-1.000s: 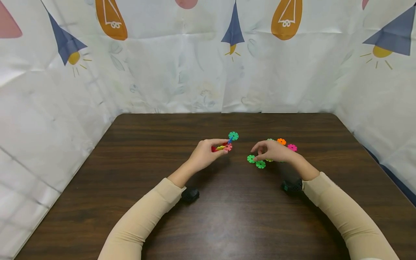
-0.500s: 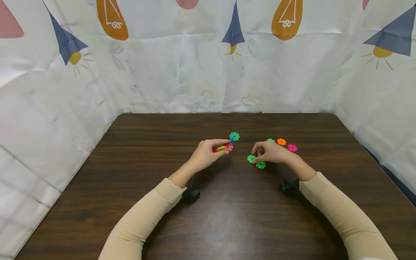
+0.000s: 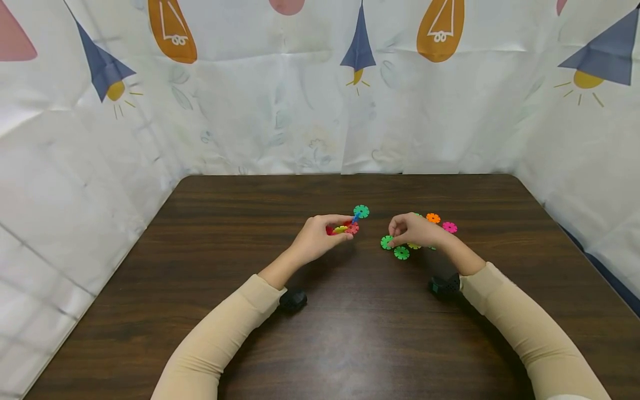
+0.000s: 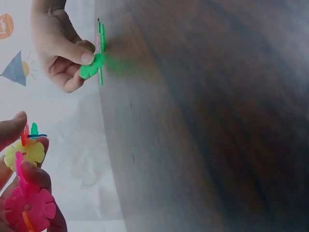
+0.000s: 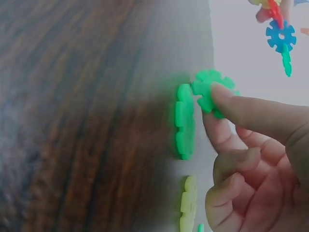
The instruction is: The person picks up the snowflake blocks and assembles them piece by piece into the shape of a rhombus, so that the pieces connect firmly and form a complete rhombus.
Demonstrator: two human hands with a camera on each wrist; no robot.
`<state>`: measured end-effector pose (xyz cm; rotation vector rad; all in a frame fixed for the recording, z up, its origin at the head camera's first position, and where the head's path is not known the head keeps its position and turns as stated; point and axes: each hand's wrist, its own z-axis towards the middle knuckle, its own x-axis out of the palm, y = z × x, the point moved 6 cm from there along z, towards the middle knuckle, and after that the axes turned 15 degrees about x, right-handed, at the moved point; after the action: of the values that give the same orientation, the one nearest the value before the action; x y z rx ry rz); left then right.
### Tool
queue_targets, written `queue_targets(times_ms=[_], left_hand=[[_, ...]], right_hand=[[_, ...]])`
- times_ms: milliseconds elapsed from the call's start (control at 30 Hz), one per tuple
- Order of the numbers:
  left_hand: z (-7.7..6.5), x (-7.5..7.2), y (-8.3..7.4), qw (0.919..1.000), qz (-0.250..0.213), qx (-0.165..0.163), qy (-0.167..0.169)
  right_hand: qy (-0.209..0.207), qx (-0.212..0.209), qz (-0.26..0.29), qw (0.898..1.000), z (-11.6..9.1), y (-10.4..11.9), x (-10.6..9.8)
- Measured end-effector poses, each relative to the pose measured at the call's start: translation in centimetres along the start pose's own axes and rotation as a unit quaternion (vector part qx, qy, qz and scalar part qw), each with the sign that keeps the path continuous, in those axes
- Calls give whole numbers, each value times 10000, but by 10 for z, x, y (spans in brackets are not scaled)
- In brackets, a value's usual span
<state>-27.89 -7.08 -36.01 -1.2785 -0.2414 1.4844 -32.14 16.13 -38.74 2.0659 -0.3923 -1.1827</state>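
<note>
My right hand [image 3: 416, 230] pinches a green snowflake disc [image 5: 206, 86] between thumb and forefinger, tilted up close over the table. Another green disc [image 3: 401, 253] lies flat just in front of it, and a yellow disc [image 5: 188, 205] is partly hidden under the hand. To the left, my left hand [image 3: 316, 238] holds up a chain of interlocked snowflake discs. In the left wrist view the chain shows a pink disc [image 4: 30, 210] and a yellow one [image 4: 26, 153]. At its far end, a blue disc [image 5: 281, 36] joins a teal disc [image 3: 361, 211].
An orange disc [image 3: 433, 218] and a pink disc [image 3: 449, 228] lie beyond the right hand on the dark wood table [image 3: 330, 333]. A patterned white curtain [image 3: 310, 111] hangs behind the table. Black devices [image 3: 293, 300] sit under both wrists.
The right thumb and forefinger have closed on the green disc and lifted it slightly, while the flat green disc stays put. The left hand with its chain has barely moved.
</note>
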Motion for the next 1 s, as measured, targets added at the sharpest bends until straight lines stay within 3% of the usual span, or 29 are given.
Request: queue_targets(times_ms=[267, 500, 733, 1000], left_hand=[[-1, 1, -1, 10000, -81, 44, -32], [-1, 1, -1, 9999, -109, 94, -43], [-1, 2, -4, 9995, -225, 229, 50], [-2, 1, -7, 9991, -314, 288, 79]], right_hand=[[-657, 25, 589, 9961, -3, 1, -15], [-1189, -174, 1375, 9832, -5, 6, -25], [-1330, -349, 1781, 9744, -3, 10, -27], [-1151, -521, 2426, 9619, 1, 14, -23]])
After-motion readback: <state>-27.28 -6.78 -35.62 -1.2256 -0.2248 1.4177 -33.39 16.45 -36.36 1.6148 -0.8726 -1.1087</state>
